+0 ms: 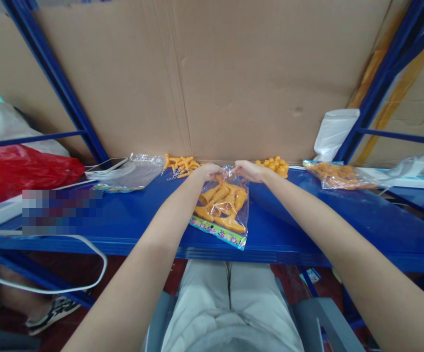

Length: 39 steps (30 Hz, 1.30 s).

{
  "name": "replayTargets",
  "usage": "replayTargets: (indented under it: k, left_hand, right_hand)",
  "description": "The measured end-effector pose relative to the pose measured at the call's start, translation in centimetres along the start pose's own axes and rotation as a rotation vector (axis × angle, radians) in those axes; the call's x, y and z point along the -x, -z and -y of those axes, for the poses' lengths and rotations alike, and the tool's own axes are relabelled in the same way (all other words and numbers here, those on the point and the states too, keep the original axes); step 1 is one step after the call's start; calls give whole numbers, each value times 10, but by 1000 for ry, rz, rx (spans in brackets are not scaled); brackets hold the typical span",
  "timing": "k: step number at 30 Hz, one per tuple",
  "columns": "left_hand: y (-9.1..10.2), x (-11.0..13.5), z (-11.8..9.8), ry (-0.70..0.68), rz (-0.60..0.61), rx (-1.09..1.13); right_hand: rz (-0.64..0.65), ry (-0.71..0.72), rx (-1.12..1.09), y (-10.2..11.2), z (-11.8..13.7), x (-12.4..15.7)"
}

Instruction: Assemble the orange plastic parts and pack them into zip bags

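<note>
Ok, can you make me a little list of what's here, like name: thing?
Left hand: pinching the far end of the clear bag
Right hand: at the same end
Inside: orange pieces
Near end: colourful strip
Underneath: blue shelf
Back of shelf: left orange pile, right orange pile
Behind: cardboard

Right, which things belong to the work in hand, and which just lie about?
Likely in use:
bag of orange pieces, in left hand and right hand
left orange pile
right orange pile
second filled bag
clear bag

Likely lying about:
red plastic
white cable
white packet
</note>
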<state>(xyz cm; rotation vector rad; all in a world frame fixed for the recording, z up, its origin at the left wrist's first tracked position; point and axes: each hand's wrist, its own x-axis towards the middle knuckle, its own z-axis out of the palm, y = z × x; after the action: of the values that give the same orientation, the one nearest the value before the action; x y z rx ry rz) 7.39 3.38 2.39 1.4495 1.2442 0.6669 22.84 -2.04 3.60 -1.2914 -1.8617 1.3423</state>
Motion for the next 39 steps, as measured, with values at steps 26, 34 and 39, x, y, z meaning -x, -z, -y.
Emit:
replayTargets:
  k: [26, 34, 39]
  left_hand:
    - [13, 43, 20, 60, -158, 136]
    - [7, 39, 25, -38, -340, 38]
    - [9, 31, 30, -101, -454, -371]
  right_hand:
    - [-379, 141, 296, 23, -14, 5]
    - [-648, 385, 369, 32, -50, 9]
    - [-739, 147, 253, 39, -53, 18]
